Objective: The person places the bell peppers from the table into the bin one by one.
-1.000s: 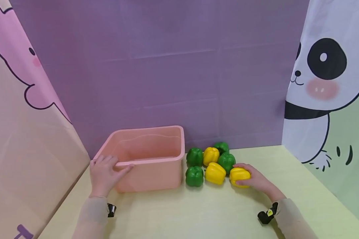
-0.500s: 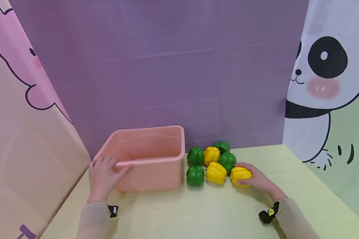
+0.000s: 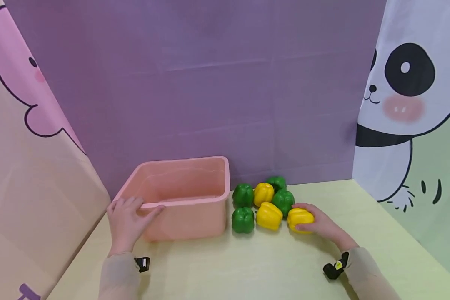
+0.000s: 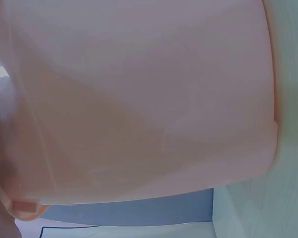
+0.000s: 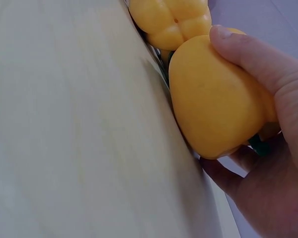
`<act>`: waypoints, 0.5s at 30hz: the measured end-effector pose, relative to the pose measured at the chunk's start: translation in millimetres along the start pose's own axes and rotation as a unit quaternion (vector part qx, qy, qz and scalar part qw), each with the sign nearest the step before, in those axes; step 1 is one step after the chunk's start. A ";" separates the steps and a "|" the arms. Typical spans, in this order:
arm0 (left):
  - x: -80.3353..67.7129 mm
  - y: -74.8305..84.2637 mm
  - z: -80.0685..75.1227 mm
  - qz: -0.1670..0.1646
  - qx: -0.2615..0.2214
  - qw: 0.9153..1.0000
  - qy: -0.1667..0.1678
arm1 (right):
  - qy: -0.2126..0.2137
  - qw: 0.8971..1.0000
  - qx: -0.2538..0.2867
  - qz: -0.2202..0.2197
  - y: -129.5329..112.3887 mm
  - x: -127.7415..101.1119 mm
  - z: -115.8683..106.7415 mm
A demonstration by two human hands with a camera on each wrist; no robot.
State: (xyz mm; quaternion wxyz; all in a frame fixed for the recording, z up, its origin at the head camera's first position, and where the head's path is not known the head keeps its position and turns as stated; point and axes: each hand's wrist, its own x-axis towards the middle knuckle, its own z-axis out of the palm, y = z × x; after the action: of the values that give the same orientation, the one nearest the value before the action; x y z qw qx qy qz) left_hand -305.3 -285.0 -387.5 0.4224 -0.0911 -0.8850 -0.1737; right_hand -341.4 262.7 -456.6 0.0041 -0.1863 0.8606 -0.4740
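On the left of the table stands a pink plastic bin [image 3: 187,221], its open top facing up. My left hand [image 3: 125,225] grips the bin's near left rim, fingers over the edge and thumb along the outer front wall. In the left wrist view the bin's wall [image 4: 149,99] fills most of the picture. My right hand [image 3: 320,227] holds a yellow bell pepper [image 3: 300,220], the rightmost of the group, with thumb and fingers around it. The right wrist view shows this yellow pepper [image 5: 213,99] low at the table surface, its green stem [image 5: 260,145] toward the palm.
Beside the bin sit more bell peppers: a yellow one [image 3: 269,216] next to the held one, another yellow one [image 3: 263,194] behind, and several green ones, such as the front green pepper [image 3: 243,220]. A purple backdrop [image 3: 210,83] rises behind the table [image 3: 225,266].
The view has shifted slightly. Both hands keep their places, the left on the bin's rim and the right around the yellow bell pepper.
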 end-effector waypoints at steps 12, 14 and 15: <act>-0.2 -0.6 0.5 0.004 -0.012 1.000 0.014 | 0.000 1.000 0.015 -0.006 -3.6 0.4 -0.4; -0.4 -0.6 1.2 0.004 -0.012 1.000 0.013 | 0.002 1.000 0.015 -0.006 -2.4 0.5 -0.1; -0.4 -0.7 1.4 0.004 -0.012 1.000 0.013 | 0.003 1.000 0.015 -0.005 -1.7 0.7 0.1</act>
State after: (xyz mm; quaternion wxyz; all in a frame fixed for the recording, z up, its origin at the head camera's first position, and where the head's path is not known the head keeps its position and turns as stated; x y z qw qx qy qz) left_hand -306.3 -285.1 -388.8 0.4332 -0.0975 -0.8770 -0.1838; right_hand -341.4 261.7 -455.1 0.0018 -0.1895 0.8525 -0.4872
